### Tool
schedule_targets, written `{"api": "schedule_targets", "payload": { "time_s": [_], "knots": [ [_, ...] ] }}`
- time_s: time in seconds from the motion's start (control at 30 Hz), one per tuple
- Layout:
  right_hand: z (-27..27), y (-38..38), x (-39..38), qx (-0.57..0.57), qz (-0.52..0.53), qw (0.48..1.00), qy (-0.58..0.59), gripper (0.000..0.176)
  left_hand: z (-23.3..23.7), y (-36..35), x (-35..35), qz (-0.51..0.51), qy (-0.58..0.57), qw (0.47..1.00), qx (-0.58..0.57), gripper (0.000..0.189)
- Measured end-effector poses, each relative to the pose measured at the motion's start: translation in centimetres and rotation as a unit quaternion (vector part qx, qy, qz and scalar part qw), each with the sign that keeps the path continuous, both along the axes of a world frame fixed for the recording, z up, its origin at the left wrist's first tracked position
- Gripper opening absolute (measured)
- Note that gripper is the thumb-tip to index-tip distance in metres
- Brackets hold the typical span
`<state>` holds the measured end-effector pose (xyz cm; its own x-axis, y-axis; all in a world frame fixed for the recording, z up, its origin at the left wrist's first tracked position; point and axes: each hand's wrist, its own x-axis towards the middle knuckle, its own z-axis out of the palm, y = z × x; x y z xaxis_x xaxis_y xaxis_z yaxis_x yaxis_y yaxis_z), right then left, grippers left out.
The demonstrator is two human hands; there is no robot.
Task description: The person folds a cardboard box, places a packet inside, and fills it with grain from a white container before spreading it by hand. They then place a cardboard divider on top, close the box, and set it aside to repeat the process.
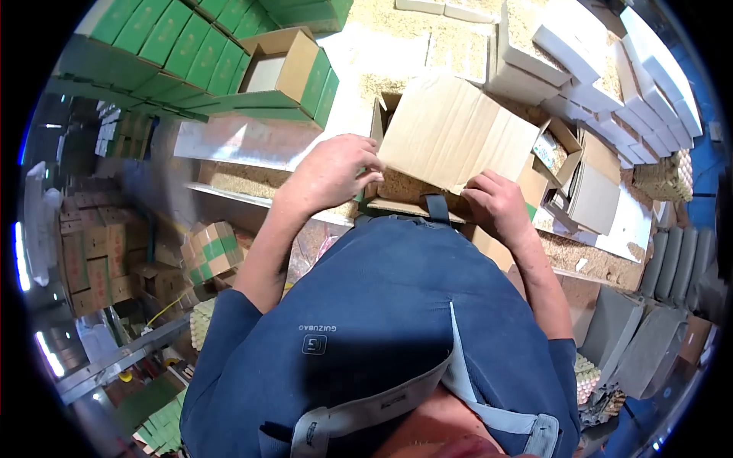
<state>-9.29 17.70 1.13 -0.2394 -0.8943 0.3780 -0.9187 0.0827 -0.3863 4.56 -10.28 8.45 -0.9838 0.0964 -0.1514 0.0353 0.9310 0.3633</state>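
A plain brown cardboard sheet (pixel 458 130) lies tilted over an open carton (pixel 405 204) in front of my body. My left hand (pixel 340 172) is at the sheet's left corner, thumb and fingers bent around its edge. At the near right edge, my right hand (pixel 496 204) pinches the same sheet, fingers curled in. Below that edge, loose tan filling (pixel 403 185) shows between the sheet and the carton's near flap. The sheet hides most of the carton's inside.
Green boxes (pixel 175 46) stand stacked at the back left, one brown-lined box (pixel 279 69) open. White foam boxes (pixel 580 46) are piled at the back right. Small open cartons (pixel 561 153) stand right of the sheet. Grey trays (pixel 641 336) and egg trays (pixel 663 177) sit farther right.
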Motion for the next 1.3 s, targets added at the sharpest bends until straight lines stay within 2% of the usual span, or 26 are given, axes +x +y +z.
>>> {"api": "schedule_targets", "payload": {
  "time_s": [0.07, 0.1, 0.2, 0.27, 0.3, 0.37, 0.47, 0.5, 0.57, 0.6, 0.63, 0.67, 0.73, 0.77, 0.8, 0.87, 0.9, 0.93, 0.97, 1.0, 1.07, 1.1, 1.13, 1.2, 1.23, 1.3],
  "knots": [
    [-0.1, 0.3, 0.3, 0.05, 0.001, 0.998, -0.046, 0.008, 1.3, -0.2, 0.5, 0.058, -0.026, 0.996, 0.055, 0.019],
    [-0.3, 0.3, 0.5, 0.085, 0.017, 0.993, -0.081, 0.008, 1.9, 0.1, 0.3, 0.069, 0.001, 0.996, 0.054, 0.024],
    [-1.2, -0.3, 0.5, 0.136, 0.03, 0.979, -0.149, 0.004, 0.6, 2.0, -1.7, 0.007, 0.042, 0.993, 0.107, 0.031],
    [-1.6, -1.3, -0.5, 0.232, -0.003, 0.963, -0.138, 0.004, -5.9, 3.3, -3.7, -0.119, 0.085, 0.989, -0.023, 0.051],
    [-0.6, -2.0, -0.6, 0.309, -0.038, 0.94, -0.138, 0.008, -7.0, 4.4, -4.1, -0.118, 0.085, 0.989, -0.023, 0.051],
    [-1.8, -3.0, -0.1, 0.324, -0.047, 0.937, -0.124, 0.008, -8.1, 6.0, -4.7, -0.103, -0.073, 0.986, -0.114, 0.067],
    [-1.5, -2.7, 0.5, 0.347, -0.054, 0.928, -0.126, 0.012, -9.8, 6.7, -5.0, -0.094, -0.091, 0.982, -0.138, 0.08],
    [-1.2, -1.9, 0.8, 0.227, -0.086, 0.955, -0.169, 0.012, -9.6, 6.6, -5.1, -0.092, -0.087, 0.984, -0.123, 0.08],
    [0.1, 0.2, 1.2, 0.032, -0.127, 0.963, -0.235, 0.016, -10.2, 6.4, -5.1, -0.089, -0.077, 0.987, -0.11, 0.08],
    [0.5, 1.1, 1.7, -0.085, -0.182, 0.961, -0.19, 0.015, -10.3, 6.1, -5.2, -0.085, -0.062, 0.99, -0.097, 0.08],
    [0.7, 2.1, 1.5, -0.139, -0.25, 0.946, -0.149, 0.015, -10.0, 6.0, -5.3, -0.081, -0.07, 0.99, -0.089, 0.076],
    [0.2, 3.6, 0.9, -0.168, -0.281, 0.938, -0.112, 0.02, -8.4, 5.9, -5.6, -0.089, -0.113, 0.983, -0.113, 0.067],
    [-2.3, 5.7, 0.2, -0.18, -0.387, 0.839, -0.337, 0.025, -7.7, 4.8, -3.9, -0.047, 0.035, 0.994, -0.093, 0.061],
    [-4.3, 6.7, -0.2, -0.152, -0.373, 0.831, -0.384, 0.036, -7.3, 4.6, -3.3, 0.018, 0.157, 0.984, -0.085, 0.059],
    [-6.8, 7.2, -0.1, -0.13, -0.366, 0.795, -0.466, 0.048, -6.3, 4.1, -2.8, 0.084, 0.199, 0.973, -0.085, 0.067],
    [-11.1, 7.2, 0.3, -0.136, -0.335, 0.782, -0.508, 0.054, -7.6, 3.0, -2.1, 0.228, 0.204, 0.952, 0.018, 0.071],
    [-12.7, 7.1, 0.4, -0.139, -0.317, 0.764, -0.545, 0.06, -9.2, 2.7, -1.9, 0.235, 0.204, 0.95, 0.012, 0.071],
    [-13.6, 6.8, 0.2, -0.142, -0.3, 0.744, -0.581, 0.067, -11.2, 2.4, -2.0, 0.289, 0.124, 0.908, 0.276, 0.073],
    [-12.2, 6.1, 0.2, -0.09, -0.338, 0.69, -0.634, 0.079, -12.6, 2.2, -2.2, 0.319, 0.036, 0.792, 0.52, 0.076],
    [-12.7, 5.7, 0.0, -0.088, -0.334, 0.689, -0.637, 0.079, -13.2, 2.2, -2.3, 0.324, 0.037, 0.792, 0.517, 0.076],
    [-14.1, 4.3, -0.2, 0.005, -0.358, 0.799, -0.484, 0.091, -14.4, 1.8, -2.2, 0.246, 0.012, 0.681, 0.689, 0.071],
    [-14.8, 3.6, -0.4, 0.006, -0.355, 0.795, -0.491, 0.093, -14.5, 1.8, -2.6, 0.267, -0.028, 0.702, 0.66, 0.07],
    [-14.3, 3.0, -0.5, 0.01, -0.347, 0.799, -0.492, 0.093, -11.3, 2.9, -3.3, 0.258, -0.001, 0.808, 0.529, 0.074],
    [-12.8, 1.7, -1.2, -0.002, -0.306, 0.814, -0.494, 0.083, -16.0, 3.3, -3.5, 0.255, -0.034, 0.937, 0.236, 0.075],
    [-12.3, 1.1, -1.1, -0.011, -0.31, 0.816, -0.487, 0.075, -16.1, 3.0, -3.8, 0.264, -0.03, 0.935, 0.233, 0.075],
    [-13.2, 0.5, -1.9, -0.029, -0.299, 0.822, -0.484, 0.075, -16.3, 2.0, -3.9, 0.206, -0.016, 0.937, 0.28, 0.078]
  ]
}}
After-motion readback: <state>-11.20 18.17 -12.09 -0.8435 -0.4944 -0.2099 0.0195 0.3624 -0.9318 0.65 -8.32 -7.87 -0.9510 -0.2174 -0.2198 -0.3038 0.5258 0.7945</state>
